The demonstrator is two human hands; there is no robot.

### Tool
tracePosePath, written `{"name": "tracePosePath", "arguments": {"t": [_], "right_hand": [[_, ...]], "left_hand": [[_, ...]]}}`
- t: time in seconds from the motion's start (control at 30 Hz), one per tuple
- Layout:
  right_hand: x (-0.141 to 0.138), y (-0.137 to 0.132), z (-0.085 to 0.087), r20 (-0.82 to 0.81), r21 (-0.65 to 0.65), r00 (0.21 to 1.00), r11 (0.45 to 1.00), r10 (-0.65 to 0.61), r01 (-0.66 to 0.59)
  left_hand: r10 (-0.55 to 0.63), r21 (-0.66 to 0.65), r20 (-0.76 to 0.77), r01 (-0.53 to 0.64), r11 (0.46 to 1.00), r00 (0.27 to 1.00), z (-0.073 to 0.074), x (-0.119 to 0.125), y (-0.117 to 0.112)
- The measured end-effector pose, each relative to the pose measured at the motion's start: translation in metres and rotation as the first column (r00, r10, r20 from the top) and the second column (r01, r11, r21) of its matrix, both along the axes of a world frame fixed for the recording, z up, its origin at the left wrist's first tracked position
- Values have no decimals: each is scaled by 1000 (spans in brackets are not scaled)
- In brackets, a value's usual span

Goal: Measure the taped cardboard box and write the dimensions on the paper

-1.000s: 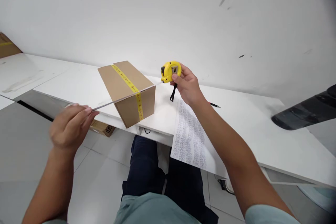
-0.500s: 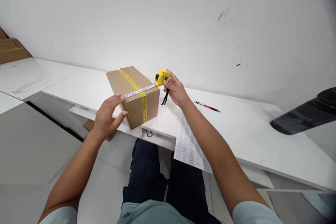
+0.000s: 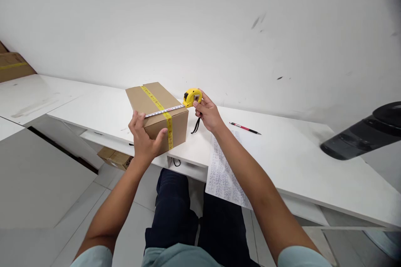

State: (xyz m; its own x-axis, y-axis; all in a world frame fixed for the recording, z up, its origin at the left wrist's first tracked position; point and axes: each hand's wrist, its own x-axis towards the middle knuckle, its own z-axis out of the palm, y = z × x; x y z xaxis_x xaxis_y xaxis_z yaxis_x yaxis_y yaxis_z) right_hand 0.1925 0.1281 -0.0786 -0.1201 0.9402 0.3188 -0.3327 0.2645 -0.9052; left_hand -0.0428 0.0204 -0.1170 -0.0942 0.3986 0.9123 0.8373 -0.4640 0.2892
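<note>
A brown cardboard box (image 3: 150,100) sealed with yellow tape stands on the white desk (image 3: 282,150). My left hand (image 3: 144,135) grips the box's near left corner and pins the end of the tape blade (image 3: 164,111) there. The white blade lies along the box's front top edge. My right hand (image 3: 207,112) is closed on the yellow tape measure case (image 3: 191,96) just past the box's right corner. A black wrist strap hangs from the case.
A printed sheet (image 3: 226,167) lies on the desk and overhangs its front edge. A red and black pen (image 3: 244,127) rests behind it. A dark curved object (image 3: 363,133) juts in from the right. More cardboard boxes sit far left (image 3: 12,66) and under the desk (image 3: 115,157).
My left hand came in from the left with the blade's end and set it on the box's corner. The blade shortened, and the case came down level with the box top.
</note>
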Motion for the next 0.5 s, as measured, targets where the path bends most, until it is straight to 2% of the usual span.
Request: {"name": "tracePosePath", "arguments": {"t": [0.13,0.27,0.5], "right_hand": [[6,-9,-1,-17,2,1000,1000,-18,18],[12,-22,-3,-57,3,997,999,-47,47],[26,-47,-8,-91,2,980,984,-178,179]], "left_hand": [[6,67,-39,-4,998,999,2,9,2],[-56,51,-50,58,997,997,6,6,1],[-179,11,-67,180,984,982,11,12,7]]}}
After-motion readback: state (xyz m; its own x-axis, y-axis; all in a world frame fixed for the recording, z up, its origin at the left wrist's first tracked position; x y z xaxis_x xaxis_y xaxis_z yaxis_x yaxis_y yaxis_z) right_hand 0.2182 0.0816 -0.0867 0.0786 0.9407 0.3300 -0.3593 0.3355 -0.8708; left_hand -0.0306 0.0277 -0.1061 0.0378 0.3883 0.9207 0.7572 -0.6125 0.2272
